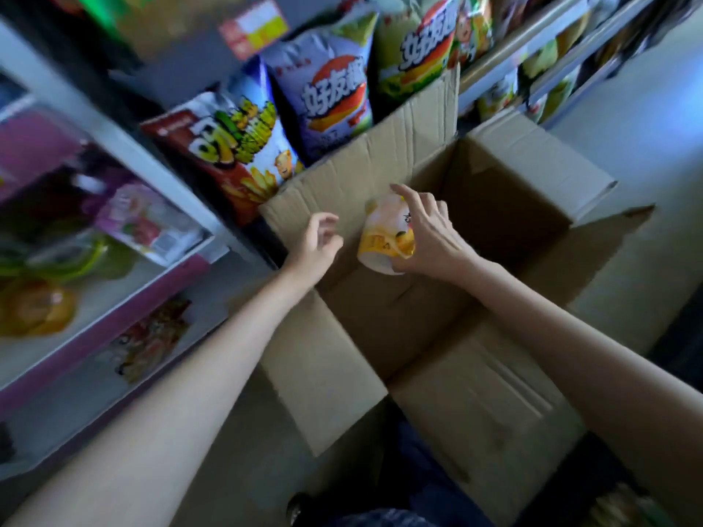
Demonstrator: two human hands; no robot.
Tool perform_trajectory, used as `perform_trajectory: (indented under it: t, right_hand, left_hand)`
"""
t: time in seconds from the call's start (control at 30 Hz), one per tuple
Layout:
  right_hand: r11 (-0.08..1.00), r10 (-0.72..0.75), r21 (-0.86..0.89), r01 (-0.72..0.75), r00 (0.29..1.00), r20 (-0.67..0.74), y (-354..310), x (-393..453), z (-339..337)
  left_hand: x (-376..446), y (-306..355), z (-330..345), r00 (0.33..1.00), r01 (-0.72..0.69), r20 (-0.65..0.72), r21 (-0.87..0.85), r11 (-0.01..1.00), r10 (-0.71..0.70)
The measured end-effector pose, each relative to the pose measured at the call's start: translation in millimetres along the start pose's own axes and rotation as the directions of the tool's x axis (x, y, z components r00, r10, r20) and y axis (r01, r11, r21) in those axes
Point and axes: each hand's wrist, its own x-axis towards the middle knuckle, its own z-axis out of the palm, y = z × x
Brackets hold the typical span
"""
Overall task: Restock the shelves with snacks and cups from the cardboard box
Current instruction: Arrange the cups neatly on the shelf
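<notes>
Box (437, 325) sat open on floor, flaps out, just in front of shelves (125, 146). R hand (426, 237) was over box's far-left corner, fingers and thumb curled round a cup (384, 237), yellow and white w/ printed wrap, tilted on its side. Cup was off box bottom, level w/ far flap. L hand (317, 245) hovered just beside cup at box's left edge, fingers loosely curled, holding nothing, not touching cup.

Box interior below hands looked bare cardboard; deeper part in shadow, can't tell.

Behind far flap: red chip bag (228, 146), blue bag (331, 93), green bag (414, 51), all upright, leaning, touching each other. Left shelves held pink pack (148, 222) on upper level, yellow-green items near it, blurred. Another snack pack (148, 340) lay flat on lower shelf. Frame blurred at edges.
</notes>
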Motion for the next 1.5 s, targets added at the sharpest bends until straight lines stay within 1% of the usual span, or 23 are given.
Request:
perform_trajectory:
  t: [0.03, 0.07, 0.17, 0.23, 0.3, 0.43, 0.5, 0.6, 0.63, 0.7, 0.77, 0.87, 0.93, 1.0, 1.03, 1.07, 1.13, 1.17, 1.2, 1.27, 1.33, 1.4, 1.5]
  right_hand:
    - [0.998, -0.054, 0.013, 0.054, 0.999, -0.005, -29, -16, -6]
    - [0.994, -0.109, 0.010, 0.110, 0.994, -0.019, -58, -31, -11]
    - [0.958, -0.288, -0.042, 0.285, 0.948, -0.137, -150, -69, -20]
    - [0.920, -0.391, -0.054, 0.389, 0.894, -0.220, -212, -90, -23]
    - [0.863, -0.500, -0.079, 0.500, 0.820, -0.280, -272, -109, -26]
    - [0.730, -0.666, -0.121, 0.673, 0.660, -0.346, -378, -134, -24]
    - [0.663, -0.724, -0.136, 0.736, 0.585, -0.365, -419, -139, -22]
    - [0.591, -0.786, -0.110, 0.799, 0.538, -0.305, -458, -139, -26]
    - [0.574, -0.800, -0.078, 0.815, 0.537, -0.268, -466, -138, -31]
    - [0.580, -0.799, -0.028, 0.814, 0.561, -0.217, -479, -132, -41]
    - [0.595, -0.789, -0.031, 0.803, 0.576, -0.215, -489, -123, -48]
    - [0.594, -0.797, -0.105, 0.798, 0.564, -0.217, -501, -101, -54]
    - [0.574, -0.808, -0.156, 0.804, 0.525, -0.268, -508, -86, -61]
    - [0.588, -0.800, -0.217, 0.780, 0.520, -0.299, -516, -72, -75]
    - [0.618, -0.784, -0.264, 0.740, 0.555, -0.278, -521, -63, -81]
    - [0.664, -0.746, -0.317, 0.678, 0.628, -0.221, -526, -52, -87]
    - [0.742, -0.604, -0.404, 0.535, 0.795, -0.057, -536, -32, -95]
    - [0.751, -0.545, -0.434, 0.498, 0.838, 0.018, -540, -22, -96]
    - [0.748, -0.515, -0.450, 0.488, 0.855, 0.071, -541, -11, -93]
    - [0.750, -0.510, -0.440, 0.494, 0.855, 0.091, -541, 9, -85]
    - [0.761, -0.522, -0.424, 0.491, 0.852, 0.050, -540, 22, -77]
    - [0.769, -0.543, -0.396, 0.502, 0.839, 0.010, -537, 27, -71]
    - [0.776, -0.589, -0.290, 0.560, 0.808, -0.016, -532, 28, -70]
  left_hand:
    - [-16, 9, -18, 1.000, 0.006, 0.007, -0.077, 0.997, -0.005]
    - [-36, 17, -38, 1.000, -0.021, 0.015, -0.118, 0.993, 0.023]
    - [-111, 33, -107, 0.979, -0.201, 0.015, -0.086, 0.976, 0.203]
    - [-161, 35, -158, 0.949, -0.316, -0.039, -0.044, 0.948, 0.314]
    - [-208, 40, -208, 0.920, -0.386, -0.107, -0.077, 0.919, 0.378]
    - [-281, 44, -291, 0.912, -0.383, -0.250, -0.228, 0.895, 0.327]
    - [-304, 44, -324, 0.888, -0.391, -0.346, -0.221, 0.894, 0.303]
    - [-325, 44, -361, 0.834, -0.461, -0.434, -0.211, 0.862, 0.340]
    - [-328, 44, -371, 0.817, -0.491, -0.459, -0.236, 0.838, 0.349]
    - [-333, 41, -389, 0.809, -0.511, -0.480, -0.289, 0.809, 0.340]
    - [-335, 42, -405, 0.799, -0.520, -0.509, -0.318, 0.793, 0.320]
    - [-329, 48, -426, 0.772, -0.529, -0.565, -0.315, 0.788, 0.292]
    - [-322, 52, -440, 0.754, -0.533, -0.591, -0.293, 0.794, 0.288]
    - [-313, 58, -457, 0.729, -0.550, -0.629, -0.301, 0.779, 0.271]
    - [-308, 62, -465, 0.716, -0.554, -0.646, -0.294, 0.779, 0.265]
    - [-304, 68, -472, 0.702, -0.557, -0.661, -0.280, 0.782, 0.263]
    - [-295, 79, -485, 0.664, -0.567, -0.694, -0.225, 0.792, 0.278]
    - [-290, 83, -492, 0.645, -0.576, -0.705, -0.194, 0.794, 0.295]
    - [-284, 87, -497, 0.634, -0.581, -0.708, -0.171, 0.796, 0.311]
    - [-276, 95, -504, 0.631, -0.579, -0.700, -0.135, 0.804, 0.336]
    - [-270, 101, -506, 0.630, -0.553, -0.680, -0.055, 0.832, 0.374]
    - [-268, 105, -507, 0.649, -0.511, -0.639, 0.035, 0.859, 0.412]
    - [-268, 109, -519, 0.674, -0.490, -0.596, 0.080, 0.868, 0.436]
